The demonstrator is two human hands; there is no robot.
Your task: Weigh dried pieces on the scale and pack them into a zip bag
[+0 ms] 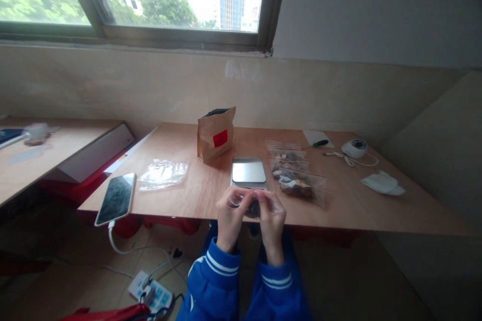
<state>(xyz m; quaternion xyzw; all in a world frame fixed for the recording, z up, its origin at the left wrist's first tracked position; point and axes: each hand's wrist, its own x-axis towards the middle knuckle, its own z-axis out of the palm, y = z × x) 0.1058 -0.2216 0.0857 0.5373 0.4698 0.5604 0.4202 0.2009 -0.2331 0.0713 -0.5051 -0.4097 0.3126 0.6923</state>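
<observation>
Between my two hands, at the front edge of the table, is a clear plastic bag [251, 209] with dark contents. My left hand [230, 215] pinches one side of its top, and my right hand [271, 218] pinches the other. The thumbs and fingertips meet at the middle; most of the bag is hidden behind the hands. Just beyond them lies a small digital scale [248, 169] with a bare, shiny plate. To its right, several filled zip bags [299, 185] overlap in a row, with brown dried pieces inside.
An open kraft paper pouch [211, 135] with a red label stands behind the scale. Flat clear bags [163, 173] and a charging phone [117, 198] lie left. At right are a white dome camera [354, 148], a green-black tool [321, 143] and crumpled white tissue [383, 183].
</observation>
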